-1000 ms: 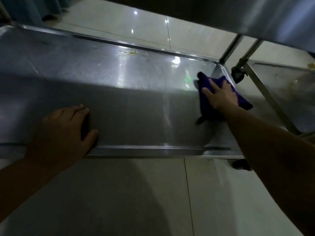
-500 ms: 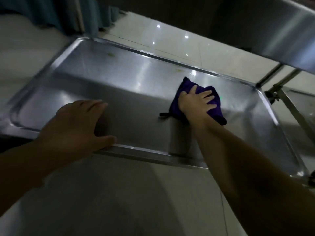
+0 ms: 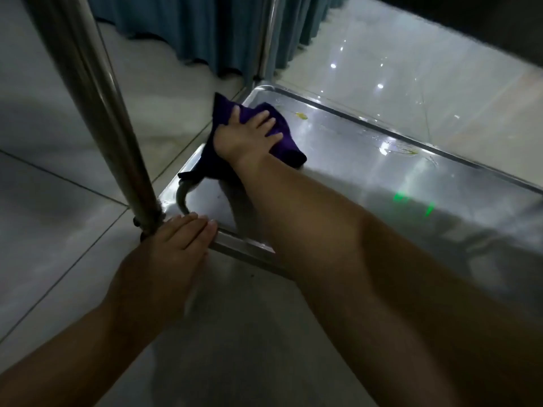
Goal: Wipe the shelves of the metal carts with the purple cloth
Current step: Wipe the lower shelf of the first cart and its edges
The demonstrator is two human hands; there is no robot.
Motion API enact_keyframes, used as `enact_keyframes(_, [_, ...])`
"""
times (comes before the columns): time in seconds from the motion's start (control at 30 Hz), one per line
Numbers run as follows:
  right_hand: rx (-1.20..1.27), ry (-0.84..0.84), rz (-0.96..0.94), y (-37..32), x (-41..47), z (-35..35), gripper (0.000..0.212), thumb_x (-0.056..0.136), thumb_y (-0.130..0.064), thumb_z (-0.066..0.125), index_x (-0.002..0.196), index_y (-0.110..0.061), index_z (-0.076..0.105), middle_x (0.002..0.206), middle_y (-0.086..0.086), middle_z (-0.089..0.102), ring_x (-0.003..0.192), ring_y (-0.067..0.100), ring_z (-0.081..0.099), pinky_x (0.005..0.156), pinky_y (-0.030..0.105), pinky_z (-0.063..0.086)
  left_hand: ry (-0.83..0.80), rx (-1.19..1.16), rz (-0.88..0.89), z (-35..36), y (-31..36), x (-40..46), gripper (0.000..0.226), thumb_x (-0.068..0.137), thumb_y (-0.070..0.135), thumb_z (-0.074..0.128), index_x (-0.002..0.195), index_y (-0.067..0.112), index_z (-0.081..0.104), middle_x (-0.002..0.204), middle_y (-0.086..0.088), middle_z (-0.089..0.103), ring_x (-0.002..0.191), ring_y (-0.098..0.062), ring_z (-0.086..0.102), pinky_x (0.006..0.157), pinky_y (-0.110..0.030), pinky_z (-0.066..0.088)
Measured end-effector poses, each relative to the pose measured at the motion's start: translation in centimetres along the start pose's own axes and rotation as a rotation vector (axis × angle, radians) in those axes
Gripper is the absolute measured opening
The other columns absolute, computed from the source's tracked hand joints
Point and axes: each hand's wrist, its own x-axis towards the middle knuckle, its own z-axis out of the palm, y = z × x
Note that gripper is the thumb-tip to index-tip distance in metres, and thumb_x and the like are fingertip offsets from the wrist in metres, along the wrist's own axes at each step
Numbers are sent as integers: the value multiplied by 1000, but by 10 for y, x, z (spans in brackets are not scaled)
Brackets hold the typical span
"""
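Note:
The metal cart's bottom shelf (image 3: pixel 367 177) is a shiny steel tray low over the floor. My right hand (image 3: pixel 249 133) presses the purple cloth (image 3: pixel 282 136) flat against the shelf's far left corner, fingers spread over it. The cloth's edge laps over the left rim. My left hand (image 3: pixel 173 245) rests with straight fingers on the shelf's near left corner, beside the cart's upright post (image 3: pixel 100 113). Yellowish smears (image 3: pixel 407 151) lie on the shelf near its far rim.
A second upright post (image 3: pixel 269 39) rises at the far left corner. Teal curtains (image 3: pixel 205 27) hang behind the cart. Glossy pale floor tiles (image 3: pixel 53 160) surround it. The underside of an upper shelf (image 3: pixel 470 19) darkens the top right.
My right hand has swept the cloth from the shelf's right end across to its far left corner. My left hand has slid left along the near rim to the corner post.

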Motion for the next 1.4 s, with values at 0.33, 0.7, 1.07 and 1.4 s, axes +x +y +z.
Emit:
enact_keyframes(0.33, [-108,85,-80,185,-56,-28,57,98,-55,30,152,-39,19,162,12,5,148,29,10,118,44,12,73,3,50,9,3,-5,44,92,24,38,123,-3,55,123,-25,58,113,-42,57,94,-59,44])
enact_keyframes(0.7, [-6,76,773,343,-154,-62,60,97,-59,25,152,-43,5,161,11,-5,147,35,-4,109,71,1,104,36,76,4,6,-12,46,89,19,41,126,-4,53,128,-25,55,119,-39,53,105,-51,37])
enact_keyframes(1.07, [-11,34,389,94,-87,-11,62,98,-56,24,153,-35,5,159,21,-10,145,44,-9,103,76,-6,30,118,-27,-14,1,-43,50,95,25,30,130,-4,50,133,-27,50,126,-38,46,116,-39,21])
enact_keyframes(1.4, [-135,-102,-387,33,-122,11,58,100,-55,25,151,-43,0,162,9,-10,148,28,-8,118,53,-2,-217,209,-97,-23,12,-47,91,52,28,87,127,-8,51,134,-27,44,123,-39,50,112,-37,6])
